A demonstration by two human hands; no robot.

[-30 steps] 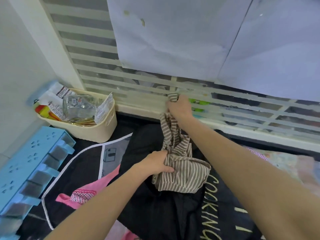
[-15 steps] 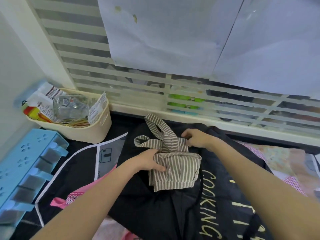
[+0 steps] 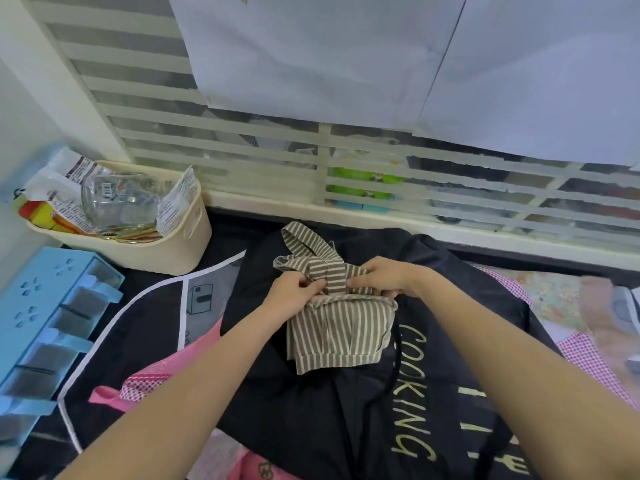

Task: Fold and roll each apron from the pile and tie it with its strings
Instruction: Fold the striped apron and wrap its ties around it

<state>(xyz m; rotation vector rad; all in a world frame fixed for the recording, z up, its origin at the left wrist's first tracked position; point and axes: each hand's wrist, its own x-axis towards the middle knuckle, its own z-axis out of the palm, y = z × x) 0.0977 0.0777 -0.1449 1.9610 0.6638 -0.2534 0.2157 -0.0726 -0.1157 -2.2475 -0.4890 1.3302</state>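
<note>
Both hands meet at the far end of the striped apron roll [image 3: 337,332], whose long axis runs toward the person; left hand [image 3: 292,294] and right hand [image 3: 382,277] each pinch the strap [image 3: 327,277] crossing there (equally near).

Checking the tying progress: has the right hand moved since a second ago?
Yes. The right hand came down from the window sill toward the person, and now pinches the strap on the striped apron.

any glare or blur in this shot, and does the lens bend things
Head view: soft, even light with no hard shadows; a little glare on the clear jar in the cream basket. Wide-angle bend curves the window slats and stretches both forearms. The striped apron and both hands look sharp.
</note>
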